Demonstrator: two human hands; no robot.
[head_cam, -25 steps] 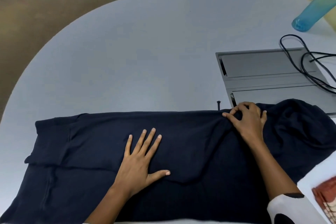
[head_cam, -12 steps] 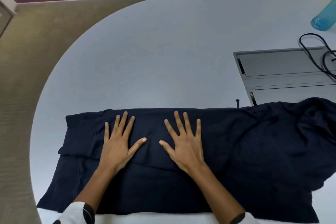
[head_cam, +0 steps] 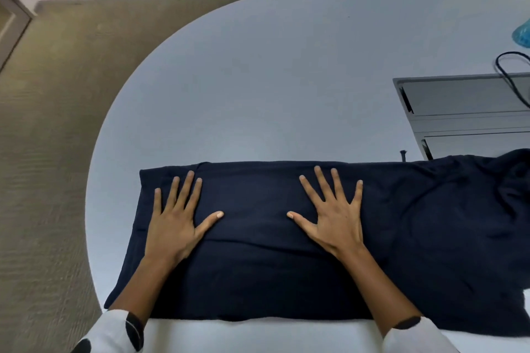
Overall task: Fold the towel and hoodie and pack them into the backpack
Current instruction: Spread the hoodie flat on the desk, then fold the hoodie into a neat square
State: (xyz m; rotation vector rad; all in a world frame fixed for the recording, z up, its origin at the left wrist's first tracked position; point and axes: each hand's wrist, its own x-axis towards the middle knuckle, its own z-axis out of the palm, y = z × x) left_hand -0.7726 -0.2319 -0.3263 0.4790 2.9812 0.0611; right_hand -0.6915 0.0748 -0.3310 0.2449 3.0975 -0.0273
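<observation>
The navy hoodie [head_cam: 286,238] is laid across the near edge of the desk [head_cam: 258,80], folded into a long band. It is pressed flat by the left hand [head_cam: 175,226] and right hand [head_cam: 335,223], fingers spread, nothing gripped. Its bunched right end is judged unfolded; no towel or backpack is seen.

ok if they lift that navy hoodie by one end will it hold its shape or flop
Probably flop: the hoodie lies limp, with soft creases and a bunched right end. It looks thickish, so likely some weight. Both hands, left hand and right hand, press it flat on the smooth table, where it may slide.
</observation>
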